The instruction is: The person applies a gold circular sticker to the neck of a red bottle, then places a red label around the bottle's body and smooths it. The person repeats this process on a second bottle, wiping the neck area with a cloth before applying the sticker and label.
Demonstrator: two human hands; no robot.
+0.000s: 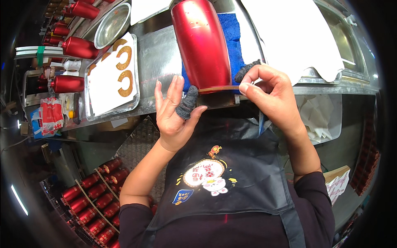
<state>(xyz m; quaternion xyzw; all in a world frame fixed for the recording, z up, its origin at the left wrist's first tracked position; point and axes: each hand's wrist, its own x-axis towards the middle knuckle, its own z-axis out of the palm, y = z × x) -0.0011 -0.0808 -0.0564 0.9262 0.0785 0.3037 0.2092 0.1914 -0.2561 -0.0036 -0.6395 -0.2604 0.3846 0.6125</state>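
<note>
A large glossy red bottle (pixel 201 45) lies on a blue cloth (pixel 235 37), its near end pointing toward me. Across that end runs a thin brown-gold strip (pixel 219 88). The strip's right end is pinched between thumb and finger of my right hand (pixel 273 93), whose index finger wears a dark knitted cover (pixel 247 71). To the left of the bottle's end, my left hand (pixel 171 113) has its fingers stretched and spread, with a similar dark cover (pixel 188 102) on the index finger. I cannot tell whether its covered finger touches the strip.
On the left, a clear tray (pixel 134 99) holds white sheets with brown curved pieces (pixel 125 82), near a metal bowl (pixel 112 27). More red bottles (pixel 78 46) lie beyond, and others stand racked below (pixel 97 190). White sheeting (pixel 297 37) covers the right side; a plastic bin (pixel 337 115) holds crumpled paper.
</note>
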